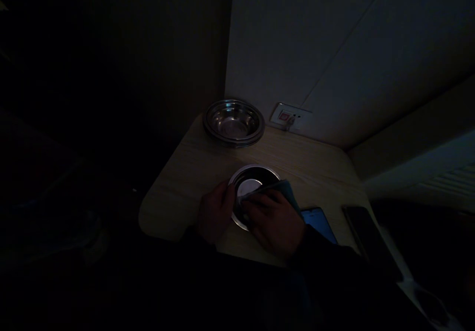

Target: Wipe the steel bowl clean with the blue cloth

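The scene is very dark. A shiny steel bowl [256, 178] rests on a pale wooden table [185, 182]. My left hand [215, 211] is closed on the bowl's left rim. My right hand [274, 222] presses a blue-grey cloth [285, 190] down into the bowl, fingers curled over the cloth. Both dark sleeves run off toward the bottom of the view.
A short stack of steel bowls [234, 121] stands at the table's far edge by the wall. A wall socket [287, 116] sits just right of that stack. A phone with a lit blue screen [319, 222] and a dark phone [367, 237] lie on the right.
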`<action>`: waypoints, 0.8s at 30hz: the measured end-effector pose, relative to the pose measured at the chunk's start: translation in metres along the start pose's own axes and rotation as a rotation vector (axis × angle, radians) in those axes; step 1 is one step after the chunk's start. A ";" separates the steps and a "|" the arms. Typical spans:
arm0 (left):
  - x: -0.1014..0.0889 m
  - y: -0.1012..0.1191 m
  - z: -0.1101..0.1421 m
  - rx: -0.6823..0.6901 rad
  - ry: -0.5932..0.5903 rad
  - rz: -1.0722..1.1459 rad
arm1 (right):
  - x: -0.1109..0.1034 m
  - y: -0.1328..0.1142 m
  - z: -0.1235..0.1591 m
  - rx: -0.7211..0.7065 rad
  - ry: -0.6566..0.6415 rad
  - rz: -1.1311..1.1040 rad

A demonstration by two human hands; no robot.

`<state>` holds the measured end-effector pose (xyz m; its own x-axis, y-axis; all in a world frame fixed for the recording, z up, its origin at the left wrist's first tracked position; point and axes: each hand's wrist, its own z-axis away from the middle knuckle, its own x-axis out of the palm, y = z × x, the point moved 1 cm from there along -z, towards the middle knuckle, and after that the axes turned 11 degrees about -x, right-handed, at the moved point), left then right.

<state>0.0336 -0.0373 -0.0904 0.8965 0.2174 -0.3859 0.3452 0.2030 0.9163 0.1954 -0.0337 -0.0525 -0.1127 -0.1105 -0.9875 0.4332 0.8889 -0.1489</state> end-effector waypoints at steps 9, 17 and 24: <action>0.001 -0.002 -0.001 -0.013 0.013 -0.003 | 0.003 0.003 0.000 -0.005 0.014 0.014; 0.002 -0.002 0.000 -0.017 0.008 -0.027 | -0.001 0.002 0.000 -0.018 -0.003 0.004; 0.002 -0.002 0.000 -0.024 -0.020 -0.009 | -0.001 0.002 0.000 -0.020 0.005 -0.012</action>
<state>0.0348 -0.0371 -0.0930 0.8989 0.1960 -0.3919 0.3470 0.2277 0.9098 0.1961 -0.0315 -0.0517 -0.1223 -0.1194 -0.9853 0.4137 0.8963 -0.1599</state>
